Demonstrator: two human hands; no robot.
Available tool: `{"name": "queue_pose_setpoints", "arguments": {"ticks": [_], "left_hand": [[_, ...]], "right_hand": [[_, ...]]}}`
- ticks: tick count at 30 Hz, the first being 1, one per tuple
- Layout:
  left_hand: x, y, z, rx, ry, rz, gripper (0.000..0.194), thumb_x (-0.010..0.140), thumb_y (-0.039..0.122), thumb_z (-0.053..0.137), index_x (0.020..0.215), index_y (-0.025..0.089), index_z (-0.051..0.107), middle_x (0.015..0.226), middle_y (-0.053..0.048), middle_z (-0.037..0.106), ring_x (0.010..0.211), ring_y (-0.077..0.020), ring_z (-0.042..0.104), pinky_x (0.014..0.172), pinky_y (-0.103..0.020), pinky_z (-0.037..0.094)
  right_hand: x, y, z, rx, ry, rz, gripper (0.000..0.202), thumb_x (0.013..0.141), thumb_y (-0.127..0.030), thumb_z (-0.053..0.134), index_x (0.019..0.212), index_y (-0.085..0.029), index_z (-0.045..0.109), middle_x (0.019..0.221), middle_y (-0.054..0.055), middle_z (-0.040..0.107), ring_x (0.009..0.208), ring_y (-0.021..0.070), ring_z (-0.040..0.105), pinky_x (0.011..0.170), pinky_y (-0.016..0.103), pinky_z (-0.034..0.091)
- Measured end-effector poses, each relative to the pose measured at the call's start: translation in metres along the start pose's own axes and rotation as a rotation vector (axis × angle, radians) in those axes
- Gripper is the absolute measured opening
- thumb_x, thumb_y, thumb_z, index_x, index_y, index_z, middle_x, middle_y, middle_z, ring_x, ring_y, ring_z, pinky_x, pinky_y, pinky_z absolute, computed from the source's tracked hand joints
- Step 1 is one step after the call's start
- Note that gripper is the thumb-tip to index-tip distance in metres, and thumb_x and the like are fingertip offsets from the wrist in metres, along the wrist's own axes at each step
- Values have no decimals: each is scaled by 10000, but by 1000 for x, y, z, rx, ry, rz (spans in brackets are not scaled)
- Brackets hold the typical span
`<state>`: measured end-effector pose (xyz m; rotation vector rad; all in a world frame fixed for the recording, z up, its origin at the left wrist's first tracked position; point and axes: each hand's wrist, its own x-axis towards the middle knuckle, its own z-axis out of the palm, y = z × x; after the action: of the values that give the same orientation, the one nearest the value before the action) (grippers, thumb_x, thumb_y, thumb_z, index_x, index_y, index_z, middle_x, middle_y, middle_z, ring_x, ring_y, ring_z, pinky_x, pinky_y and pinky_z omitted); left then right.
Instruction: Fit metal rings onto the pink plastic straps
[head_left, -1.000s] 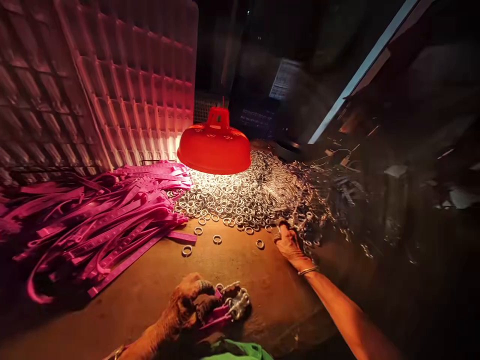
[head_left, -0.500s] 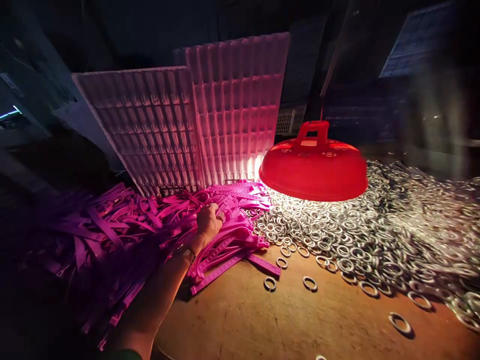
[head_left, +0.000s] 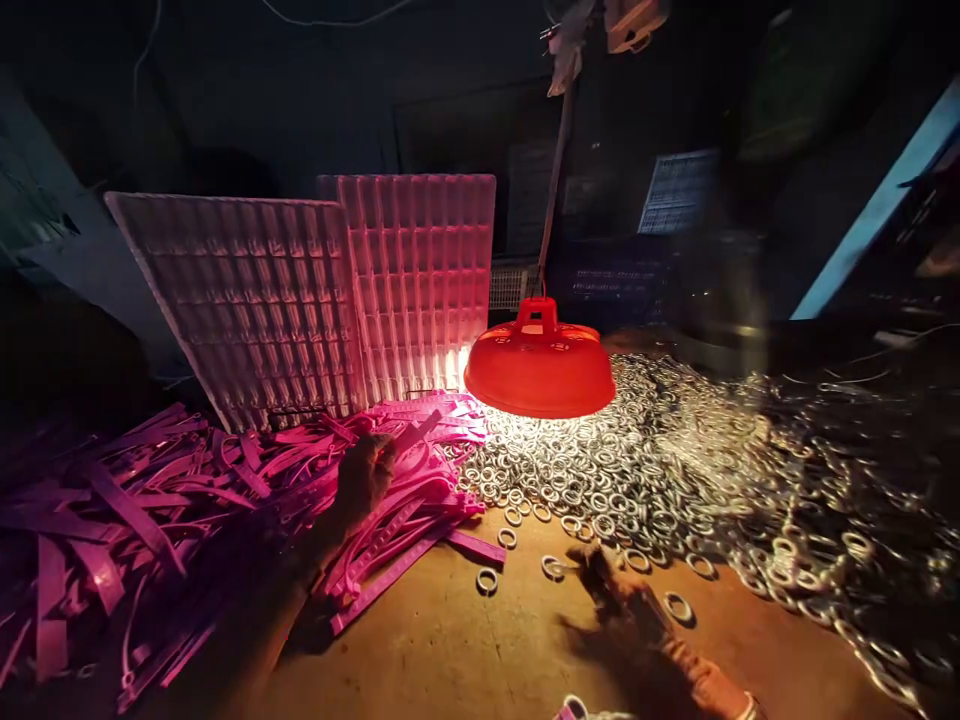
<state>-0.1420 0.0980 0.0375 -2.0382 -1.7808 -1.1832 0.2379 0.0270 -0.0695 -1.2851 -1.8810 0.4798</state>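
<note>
My left hand (head_left: 366,470) is closed around a flat pink plastic strap (head_left: 416,430), whose end sticks out past the fingers to the upper right. Below and around it spreads a heap of similar pink straps (head_left: 180,480). On the right, my right hand (head_left: 611,590) reaches low over the wooden table (head_left: 420,650), dark and blurred. Its fingertips are at the right side of a loose metal ring (head_left: 553,568); whether they grip it is unclear. Another ring (head_left: 487,581) lies on the wood between my hands.
A red lamp shade (head_left: 540,370) hangs low over a large pile of metal rings (head_left: 637,460). Two ribbed plastic panels (head_left: 247,300) stand behind the straps. At the bottom edge, a ring (head_left: 574,705) sits with a bit of pink. The background is dark.
My right hand has come into view from the lower right, near the loose rings. A strap end now shows from my left hand. The view has shifted, showing more on the right.
</note>
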Motion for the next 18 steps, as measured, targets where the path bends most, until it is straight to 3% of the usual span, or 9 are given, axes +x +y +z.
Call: {"name": "queue_pose_setpoints", "arguments": {"ticks": [2,6,10,14,18], "left_hand": [[-9,12,-2,-80,37,125,118,857,252,557,932,224,644,932,-48,669,857,-196,653,753,-318,560],[-35,40,9,-94,35,253,135,872,223,523,938,247,638,1023,-74,648,895,-206,652,737,-335,580],[-55,63,16,-104,39,321,146,880,197,504,966,192,622,1012,-116,651,911,-231,663,753,-369,586],[-76,88,15,-326,-98,182,170,896,159,458,951,183,617,1016,-112,668,921,-207,670,748,-310,571],[-97,111,18,-654,-475,-141,200,849,169,483,978,187,635,998,-78,689,882,-180,653,776,-273,534]], "right_hand": [[11,-3,23,51,-94,-90,335,883,-252,378,999,-215,691,764,132,690,547,194,606,487,279,477],[17,-30,62,56,-129,-255,328,857,-173,352,1059,-162,610,842,116,675,640,168,585,568,273,460],[17,-49,70,108,-189,-229,193,873,-212,395,944,-158,566,664,34,571,519,111,411,501,236,355],[25,-66,53,363,-236,25,184,879,-356,490,894,-177,533,642,-14,476,513,89,342,463,206,315],[34,-87,42,664,-402,243,278,851,-459,576,861,-183,542,663,-30,430,550,86,363,453,180,335]]}}
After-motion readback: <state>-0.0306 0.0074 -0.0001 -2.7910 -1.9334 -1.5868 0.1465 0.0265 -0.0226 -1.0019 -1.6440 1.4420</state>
